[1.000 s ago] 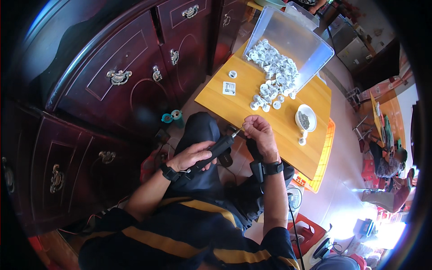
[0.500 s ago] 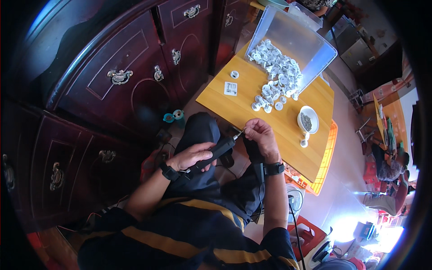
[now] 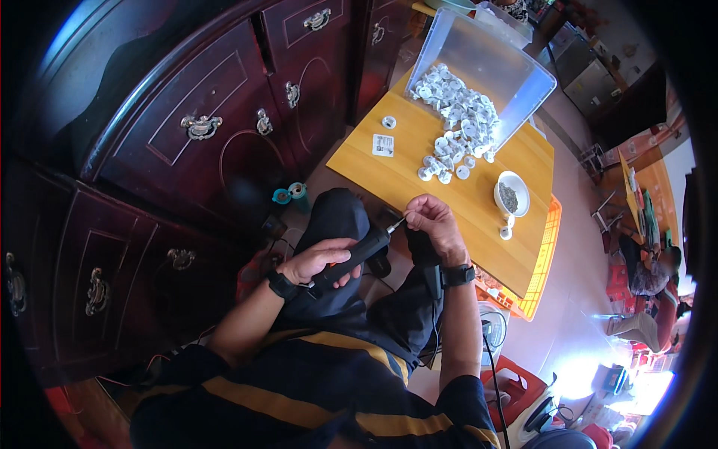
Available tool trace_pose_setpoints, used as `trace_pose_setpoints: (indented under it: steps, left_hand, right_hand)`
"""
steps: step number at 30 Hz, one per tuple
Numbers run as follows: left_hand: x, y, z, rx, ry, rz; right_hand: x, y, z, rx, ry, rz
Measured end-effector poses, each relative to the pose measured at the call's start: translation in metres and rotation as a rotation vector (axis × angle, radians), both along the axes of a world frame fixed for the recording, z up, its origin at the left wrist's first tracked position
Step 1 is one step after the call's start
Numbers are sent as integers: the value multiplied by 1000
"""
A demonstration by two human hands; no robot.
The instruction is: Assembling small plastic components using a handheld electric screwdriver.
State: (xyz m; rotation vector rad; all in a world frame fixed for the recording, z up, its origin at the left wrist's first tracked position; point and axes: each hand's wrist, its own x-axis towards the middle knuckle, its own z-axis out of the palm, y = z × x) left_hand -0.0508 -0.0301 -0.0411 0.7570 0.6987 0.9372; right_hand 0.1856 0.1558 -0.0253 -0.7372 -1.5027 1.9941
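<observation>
A black electric screwdriver [image 3: 362,251] lies in my left hand [image 3: 318,263], whose fingers wrap round its body above my lap. Its metal bit points up and to the right, toward my right hand [image 3: 435,224]. There the thumb and fingers are pinched together at the tip of the bit; anything between them is too small to make out. Beyond my hands, many small round white plastic parts [image 3: 458,112] lie heaped on the wooden table [image 3: 381,179]. A white bowl [image 3: 521,188] of small grey pieces stands at the right, beside a single white part [image 3: 506,233].
The heap spills from a clear plastic bin [image 3: 508,67] tipped on its side. One white part [image 3: 389,121] and a printed card [image 3: 383,145] lie apart at the left. An orange crate [image 3: 550,258] sits under the table's right edge. Dark wooden cabinets [image 3: 209,120] stand at left.
Both hands keep their hold at nearly the same place. The view has shifted very slightly; nothing has been picked up or let go.
</observation>
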Motion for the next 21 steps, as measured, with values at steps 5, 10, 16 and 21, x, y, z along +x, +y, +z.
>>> trace_pose_setpoints:
  steps: [5,10,16,21]
  left_hand:
    - [3,2,-4,26,3,2]
    - [9,4,-6,16,-12,83]
    - [10,2,-7,46,-67,138]
    - [10,4,-6,72,-57,113]
  right_hand:
    - [1,4,10,10,6,45]
    - [-10,-1,24,-1,-11,-18]
    - [-12,26,10,489,-402,-371]
    - [-26,39,9,1004,-875,-491]
